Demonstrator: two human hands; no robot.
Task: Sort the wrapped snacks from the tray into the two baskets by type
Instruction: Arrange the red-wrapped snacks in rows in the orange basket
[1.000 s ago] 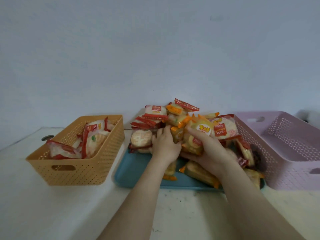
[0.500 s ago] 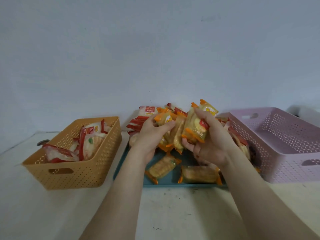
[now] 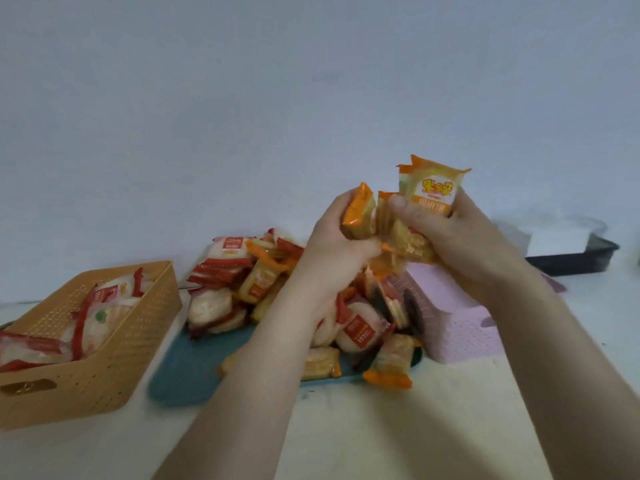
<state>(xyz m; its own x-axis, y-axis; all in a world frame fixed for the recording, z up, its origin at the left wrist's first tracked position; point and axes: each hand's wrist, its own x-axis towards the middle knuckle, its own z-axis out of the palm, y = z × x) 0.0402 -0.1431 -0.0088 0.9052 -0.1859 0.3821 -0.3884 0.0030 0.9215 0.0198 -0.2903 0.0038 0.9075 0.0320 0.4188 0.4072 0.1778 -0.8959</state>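
My left hand and my right hand are raised side by side above the tray, each shut on orange-yellow wrapped snacks. Below them a teal tray carries a heap of wrapped snacks, red-and-white ones mixed with orange-yellow ones. An orange basket at the left holds red-and-white snacks. The pink basket at the right is largely hidden behind my right forearm; what is in it cannot be seen.
Everything stands on a pale table against a plain wall. A dark tray-like object sits at the far right behind the pink basket.
Both hands have risen from the pile, carrying bunches of orange-yellow snacks up and to the right. The view has shifted, so the baskets sit lower and further left.
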